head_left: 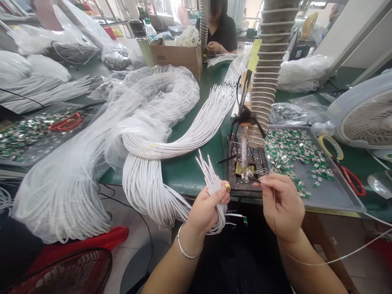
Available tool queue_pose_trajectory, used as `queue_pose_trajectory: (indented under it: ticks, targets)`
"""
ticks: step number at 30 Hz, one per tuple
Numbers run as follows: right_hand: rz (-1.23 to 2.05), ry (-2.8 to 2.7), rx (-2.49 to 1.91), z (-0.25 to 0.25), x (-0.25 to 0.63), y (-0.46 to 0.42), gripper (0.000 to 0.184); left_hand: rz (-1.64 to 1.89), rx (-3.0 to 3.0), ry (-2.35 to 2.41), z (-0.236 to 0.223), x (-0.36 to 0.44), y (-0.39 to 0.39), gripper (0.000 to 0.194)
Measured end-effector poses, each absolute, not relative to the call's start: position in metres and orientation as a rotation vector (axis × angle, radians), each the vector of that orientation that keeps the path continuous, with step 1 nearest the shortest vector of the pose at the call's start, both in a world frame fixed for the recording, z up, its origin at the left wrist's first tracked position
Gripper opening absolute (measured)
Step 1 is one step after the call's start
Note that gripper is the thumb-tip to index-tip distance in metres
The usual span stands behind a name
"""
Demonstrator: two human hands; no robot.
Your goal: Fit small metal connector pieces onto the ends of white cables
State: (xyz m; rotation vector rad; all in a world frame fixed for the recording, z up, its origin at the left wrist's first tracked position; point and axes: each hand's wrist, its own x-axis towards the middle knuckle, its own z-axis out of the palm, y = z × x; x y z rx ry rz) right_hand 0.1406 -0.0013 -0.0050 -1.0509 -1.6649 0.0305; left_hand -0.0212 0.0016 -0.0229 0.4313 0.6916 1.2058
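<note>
Left hand: the worker's left hand closes firmly around a bundle of white wires, cut ends fanning upward above the bench's edge.
Right hand: the right hand pinches thumb and fingertips together on a thin dark piece beside the iron's tip; a pale strand trails from it to the right.
Iron: the iron stands tip down before a ribbed hose.
Boards: small green boards lie scattered in a gray tray; another hangs beneath the held bundle.
Across the bench: a co-worker sits behind more wires.
</note>
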Motion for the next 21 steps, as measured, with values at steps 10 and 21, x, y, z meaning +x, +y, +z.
queue_pose_trajectory:
  ticks: [10, 21]
  targets:
    - [-0.278, -1.815, -0.941, -0.005, 0.143, -0.015, 0.023, 1.201, 0.419, 0.688, -0.023, -0.021, 0.001, 0.023]
    - [0.064, -1.624, -1.029, -0.001, 0.132, -0.011, 0.024, 1.203, 0.437, 0.692, -0.026, -0.022, 0.001, 0.022]
